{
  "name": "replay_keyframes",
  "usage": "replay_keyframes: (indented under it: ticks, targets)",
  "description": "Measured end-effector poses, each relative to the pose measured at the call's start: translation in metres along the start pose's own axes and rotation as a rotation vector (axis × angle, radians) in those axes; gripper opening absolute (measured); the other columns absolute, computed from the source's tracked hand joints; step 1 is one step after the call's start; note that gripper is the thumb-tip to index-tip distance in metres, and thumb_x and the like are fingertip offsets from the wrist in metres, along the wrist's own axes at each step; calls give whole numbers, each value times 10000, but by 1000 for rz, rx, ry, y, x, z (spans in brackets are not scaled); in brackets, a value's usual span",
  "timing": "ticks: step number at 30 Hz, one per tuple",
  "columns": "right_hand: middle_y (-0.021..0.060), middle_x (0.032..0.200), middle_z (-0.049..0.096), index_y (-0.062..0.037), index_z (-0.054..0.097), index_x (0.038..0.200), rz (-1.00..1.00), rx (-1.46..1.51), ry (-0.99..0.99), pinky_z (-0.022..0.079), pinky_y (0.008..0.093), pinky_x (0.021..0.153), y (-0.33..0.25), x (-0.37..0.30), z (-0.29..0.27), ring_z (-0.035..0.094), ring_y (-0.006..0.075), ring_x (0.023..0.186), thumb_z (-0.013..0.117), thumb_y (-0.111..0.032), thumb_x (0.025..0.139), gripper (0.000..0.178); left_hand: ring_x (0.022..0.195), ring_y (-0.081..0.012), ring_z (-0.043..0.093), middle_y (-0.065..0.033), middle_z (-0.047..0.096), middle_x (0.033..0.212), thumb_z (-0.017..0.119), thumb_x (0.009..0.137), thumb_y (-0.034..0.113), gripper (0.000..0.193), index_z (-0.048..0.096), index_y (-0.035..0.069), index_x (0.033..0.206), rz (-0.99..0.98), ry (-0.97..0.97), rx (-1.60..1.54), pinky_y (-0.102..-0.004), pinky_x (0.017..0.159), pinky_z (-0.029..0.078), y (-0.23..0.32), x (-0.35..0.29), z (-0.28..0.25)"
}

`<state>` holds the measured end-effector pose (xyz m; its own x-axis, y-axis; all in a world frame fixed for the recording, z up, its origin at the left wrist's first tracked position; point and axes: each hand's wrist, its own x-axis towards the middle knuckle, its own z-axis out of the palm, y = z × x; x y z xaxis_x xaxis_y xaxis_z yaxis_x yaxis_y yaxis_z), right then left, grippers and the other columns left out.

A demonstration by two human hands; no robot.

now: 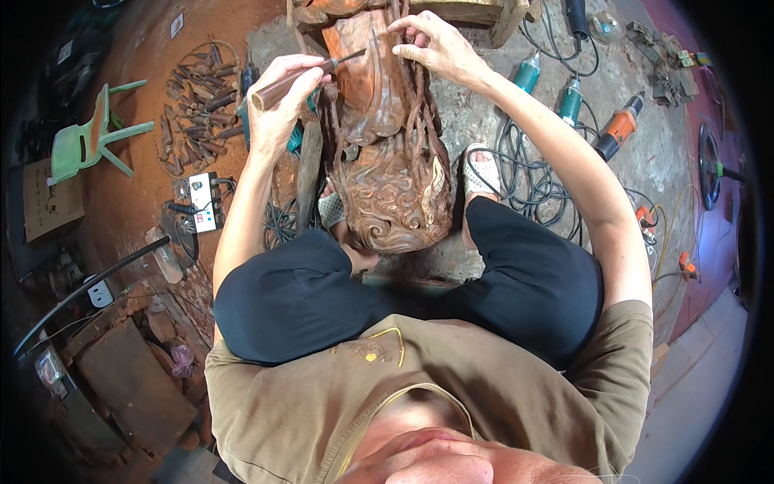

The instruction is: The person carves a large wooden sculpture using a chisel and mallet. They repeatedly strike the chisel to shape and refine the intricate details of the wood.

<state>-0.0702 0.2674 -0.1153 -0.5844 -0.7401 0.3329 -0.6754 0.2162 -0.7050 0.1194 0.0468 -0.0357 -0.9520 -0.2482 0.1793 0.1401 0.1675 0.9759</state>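
Observation:
A large brown wood carving point(395, 194) with swirling relief stands between my knees. My left hand point(278, 113) is closed around the wooden handle of a carving chisel point(278, 87). The chisel's thin dark blade points right, over the smoother reddish upper part of the carving; whether its tip touches the wood I cannot tell. Across from it, my right hand point(439, 50) is at the carving's upper right edge. Its thumb and index finger are apart, the other fingers curled, and I see nothing held in it.
Many wooden-handled chisels point(197, 113) lie in a round tray at the left, near a green plastic chair point(93, 133). A power box point(204, 202) sits below them. Teal power tools point(570, 103), an orange one point(621, 127) and tangled black cables point(536, 189) lie at the right.

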Motion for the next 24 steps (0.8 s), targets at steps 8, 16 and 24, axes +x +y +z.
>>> replay_keyframes:
  ticks: [8,16,24]
  targets:
    - [43,983,485,-246,609,1322,25,-101,-17,487,327,769,-4,-1,7,518,170,817,736,-396,878,485,1005,-174,700,-92,691,1106,680,946,46,201,686,-7,1140,28,31,7,-275,888,552,-21,5,8]
    - [123,1087,487,-320,518,1403,8,-310,19,513,431,864,-15,-8,21,570,321,1017,757,-493,829,645,1002,-176,695,-94,702,1088,712,919,48,229,696,-8,1141,54,53,17,-286,883,548,-25,0,15]
    - [123,1149,484,-321,488,1430,10,-370,43,516,455,905,-18,-11,29,538,320,1125,794,-499,773,747,960,-212,690,-118,708,1052,758,829,5,242,723,17,1069,352,3,500,-301,859,548,-17,-20,22]
